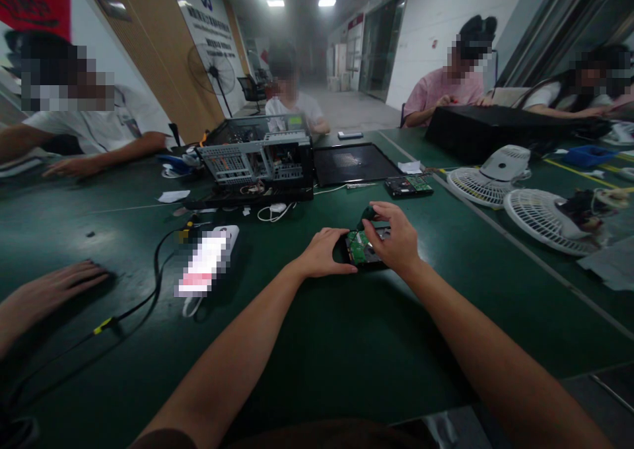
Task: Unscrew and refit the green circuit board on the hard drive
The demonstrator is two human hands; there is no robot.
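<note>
A hard drive with a green circuit board point(360, 249) lies on the green table in front of me. My left hand point(324, 253) grips its left end, fingers at the far edge and thumb at the near edge. Over the drive's right part, my right hand point(395, 238) is closed on a small dark green screwdriver point(365, 217), held upright with its lower end towards the board. The screwdriver's tip is too small to make out. My right hand hides part of the drive's right side.
An open computer case point(257, 158) stands beyond, beside a black panel point(354, 163) and a second drive point(409, 185). Fan parts point(545, 221) lie right; a phone point(211, 261), cable point(157, 271) and another person's hand point(59, 290) are left. Several people sit around.
</note>
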